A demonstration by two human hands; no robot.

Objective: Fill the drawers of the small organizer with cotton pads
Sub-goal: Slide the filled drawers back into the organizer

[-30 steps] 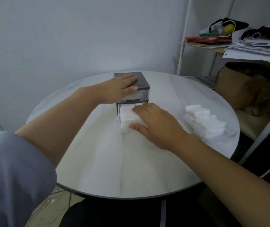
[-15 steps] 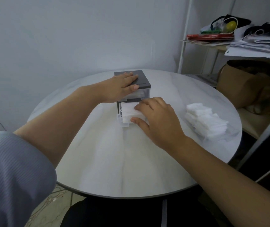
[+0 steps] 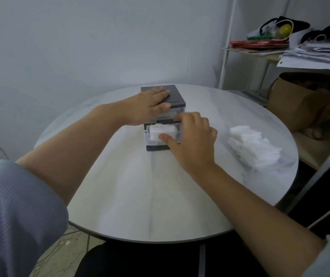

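A small dark grey organizer (image 3: 175, 96) with clear drawers stands at the middle of the round white table (image 3: 140, 196). My left hand (image 3: 150, 105) lies flat on its top, fingers straight. The lower drawer (image 3: 149, 139) sticks out only a little and holds a stack of white cotton pads (image 3: 161, 128). My right hand (image 3: 192, 140) is against the drawer's front, thumb on its face and fingers over its top right edge. A loose pile of cotton pads (image 3: 252, 144) lies on the table to the right.
A white metal shelf (image 3: 260, 50) with papers, a red book and bags stands at the back right. A brown paper bag (image 3: 300, 100) sits beside the table. The wall is close behind the table.
The lower drawer with the pads has slid back into the organizer under my right hand. My left hand has stayed on the top.
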